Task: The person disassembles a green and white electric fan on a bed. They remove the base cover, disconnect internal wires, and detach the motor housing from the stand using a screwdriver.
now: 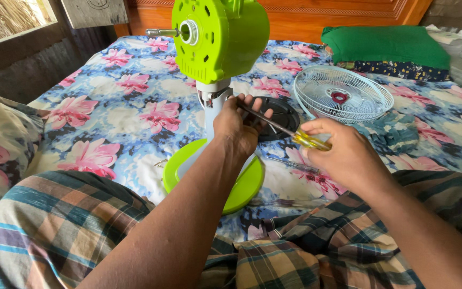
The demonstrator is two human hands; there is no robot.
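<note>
Between the fingers (316,127) of the right hand (343,155), clenched, sits the yellow clear-plastic handle of a screwdriver (310,140), tip at the white plastic neck of the lime-green fan body (217,40). Left hand (236,126) grasps that neck. Beyond the fingers, the white wire grille (343,93) and black round cover (279,115) lie already removed on the flowered bed sheet (108,107); motor housing still mounted.

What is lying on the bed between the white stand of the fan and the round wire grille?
In the head view, a black round disc lies between the white stand and the wire grille. The screwdriver crosses over it.
</note>
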